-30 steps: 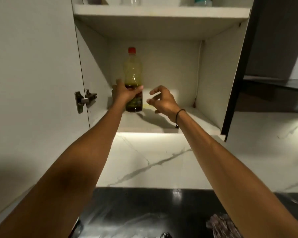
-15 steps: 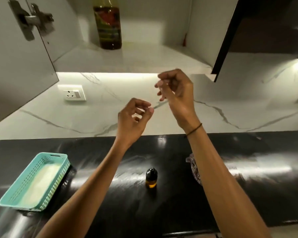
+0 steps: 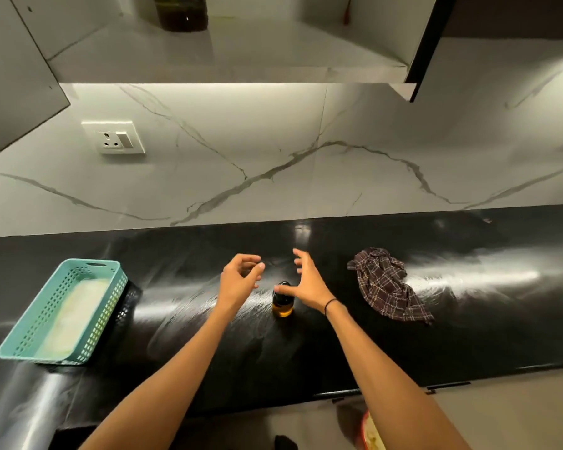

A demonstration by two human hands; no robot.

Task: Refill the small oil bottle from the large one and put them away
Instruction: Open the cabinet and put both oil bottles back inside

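The small oil bottle (image 3: 282, 306), black-capped with amber oil, stands upright on the black counter (image 3: 306, 352) at the middle. My right hand (image 3: 306, 280) hovers just above and right of it with fingers spread, its thumb over the cap; contact is unclear. My left hand (image 3: 239, 280) hangs just left of the bottle, fingers loosely curled, holding nothing. The large oil bottle (image 3: 181, 13) stands on the bottom shelf of the open wall cupboard (image 3: 228, 56); only its dark base shows at the top edge.
A teal perforated basket (image 3: 23, 339) sits at the counter's left. A crumpled checked cloth (image 3: 387, 285) lies right of the small bottle. The open cupboard door (image 3: 17, 76) hangs at the upper left. A wall socket (image 3: 114, 138) is on the marble backsplash.
My left hand let go of the large bottle on the shelf. Both hands dropped from the cupboard to just above the small bottle, and the view tilted down to the counter.
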